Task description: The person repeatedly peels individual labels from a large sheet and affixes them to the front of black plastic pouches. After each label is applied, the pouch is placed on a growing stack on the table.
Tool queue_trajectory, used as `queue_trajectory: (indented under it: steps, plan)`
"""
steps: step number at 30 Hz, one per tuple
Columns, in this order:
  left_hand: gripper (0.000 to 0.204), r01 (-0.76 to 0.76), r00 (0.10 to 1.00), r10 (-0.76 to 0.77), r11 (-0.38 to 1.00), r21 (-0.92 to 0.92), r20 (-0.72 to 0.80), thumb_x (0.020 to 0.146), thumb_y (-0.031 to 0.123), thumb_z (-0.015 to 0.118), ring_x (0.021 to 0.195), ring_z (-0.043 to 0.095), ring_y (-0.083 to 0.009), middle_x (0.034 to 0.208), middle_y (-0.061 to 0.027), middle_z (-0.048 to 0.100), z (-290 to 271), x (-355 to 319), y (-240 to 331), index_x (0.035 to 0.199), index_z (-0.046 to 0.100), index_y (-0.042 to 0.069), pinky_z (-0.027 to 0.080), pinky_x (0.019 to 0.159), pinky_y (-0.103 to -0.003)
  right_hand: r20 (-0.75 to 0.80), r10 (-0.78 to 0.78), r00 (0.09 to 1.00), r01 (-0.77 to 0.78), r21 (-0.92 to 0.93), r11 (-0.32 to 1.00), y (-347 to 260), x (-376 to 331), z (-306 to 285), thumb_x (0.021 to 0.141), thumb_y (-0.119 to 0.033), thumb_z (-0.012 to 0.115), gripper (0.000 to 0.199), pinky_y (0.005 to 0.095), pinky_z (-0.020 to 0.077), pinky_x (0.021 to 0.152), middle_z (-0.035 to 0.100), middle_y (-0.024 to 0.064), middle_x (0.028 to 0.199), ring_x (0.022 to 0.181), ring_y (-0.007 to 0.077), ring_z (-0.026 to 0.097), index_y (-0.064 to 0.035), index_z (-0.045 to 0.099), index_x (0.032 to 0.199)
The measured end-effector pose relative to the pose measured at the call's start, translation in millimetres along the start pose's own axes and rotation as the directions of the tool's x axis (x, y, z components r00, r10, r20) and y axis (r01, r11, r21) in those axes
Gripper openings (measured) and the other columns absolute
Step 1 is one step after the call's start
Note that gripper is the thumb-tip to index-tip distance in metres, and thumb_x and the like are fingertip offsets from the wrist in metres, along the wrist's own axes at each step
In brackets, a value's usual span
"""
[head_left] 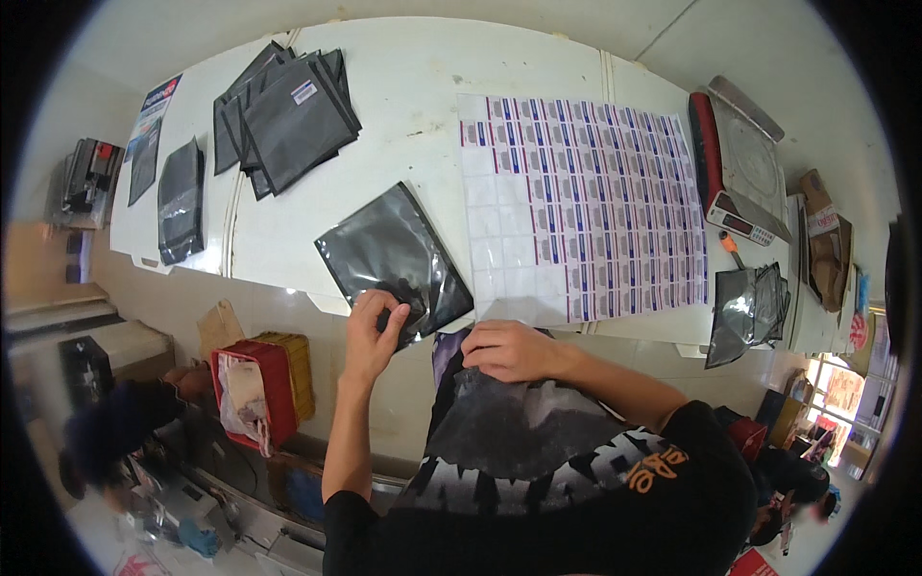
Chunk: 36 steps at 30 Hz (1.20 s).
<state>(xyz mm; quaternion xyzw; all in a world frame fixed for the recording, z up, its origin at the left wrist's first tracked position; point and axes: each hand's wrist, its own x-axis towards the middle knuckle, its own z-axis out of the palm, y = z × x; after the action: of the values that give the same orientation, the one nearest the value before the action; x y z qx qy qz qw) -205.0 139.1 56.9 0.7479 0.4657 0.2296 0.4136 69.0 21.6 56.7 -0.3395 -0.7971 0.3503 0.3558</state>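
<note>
A stack of glossy black plastic bags (394, 245) lies at an angle at the white table's near edge. My left hand (376, 326) is closed over its near edge, thumb and fingers pinching the plastic. My right hand (507, 350) is held in front of my shirt at the table edge, fingers curled; anything inside them is hidden. Just beyond it lies a large sheet of small labels (605, 202) in white, red and blue. Along its left and near-left side the labels are gone, leaving bare backing. A fanned pile of black bags (293, 120), the top one labelled, lies at the far left.
More black bags lie at the table's left (181, 202) and right (735, 312) ends. A red and silver scale (744, 163) stands at the right, an orange-handled tool (731, 248) beside it. A red crate (254, 398) stands below at the left. Other people are behind me.
</note>
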Motion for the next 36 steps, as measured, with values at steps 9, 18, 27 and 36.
queue_trajectory:
  steps: [9, 18, 27, 36]
  plan:
    - [0.037, 0.477, 0.792, -0.343, 0.864, -0.160, 0.506, 0.107, 0.032, 0.070, 0.072, 0.067, -0.0128, 0.081, -0.0059, 0.073, 119, -62, 16, 0.113, 0.075, -0.003, 0.051, 0.065, -0.029, -0.047, 0.066, 0.997, -0.069, -0.063, 0.996, 10, -77, -53, 0.080, 0.005, 0.074, 0.024, 0.0389, 0.0580, 0.082, 0.070, 0.0080, 0.104, 0.093, 0.0285, 0.070, -0.0045, 0.074, 0.102]
    - [0.037, 0.604, 0.786, -0.470, 0.443, -0.662, 0.402, 0.109, 0.036, 0.067, 0.058, 0.066, -0.0106, 0.083, -0.0072, 0.075, 173, -47, 44, 0.112, 0.074, 0.000, 0.038, 0.045, -0.022, -0.405, 0.225, 0.886, -0.330, -0.209, 0.921, 17, -140, -107, 0.082, 0.011, 0.073, 0.023, 0.0374, 0.0563, 0.082, 0.072, 0.0098, 0.105, 0.093, 0.0282, 0.069, -0.0017, 0.076, 0.101]
    - [0.036, 0.742, 0.661, -0.383, 0.466, -0.482, 0.646, 0.110, 0.034, 0.064, 0.079, 0.073, -0.0121, 0.099, -0.0072, 0.078, 186, -41, 61, 0.124, 0.074, 0.003, 0.051, 0.064, -0.022, -0.471, 0.199, 0.860, -0.391, -0.356, 0.848, 8, -150, -103, 0.078, -0.007, 0.084, 0.036, 0.0466, 0.0483, 0.106, 0.065, 0.0116, 0.126, 0.125, 0.0350, 0.057, -0.0082, 0.075, 0.112]
    - [0.036, 0.789, 0.604, -0.333, 0.382, -0.482, 0.725, 0.110, 0.032, 0.064, 0.079, 0.071, -0.0121, 0.103, -0.0077, 0.077, 194, -31, 70, 0.130, 0.072, 0.003, 0.050, 0.062, -0.022, -0.407, 0.347, 0.845, -0.498, -0.364, 0.787, 21, -142, -69, 0.077, -0.017, 0.085, 0.051, 0.0564, 0.0277, 0.121, 0.046, 0.0130, 0.159, 0.152, 0.0389, 0.034, -0.0136, 0.068, 0.125]
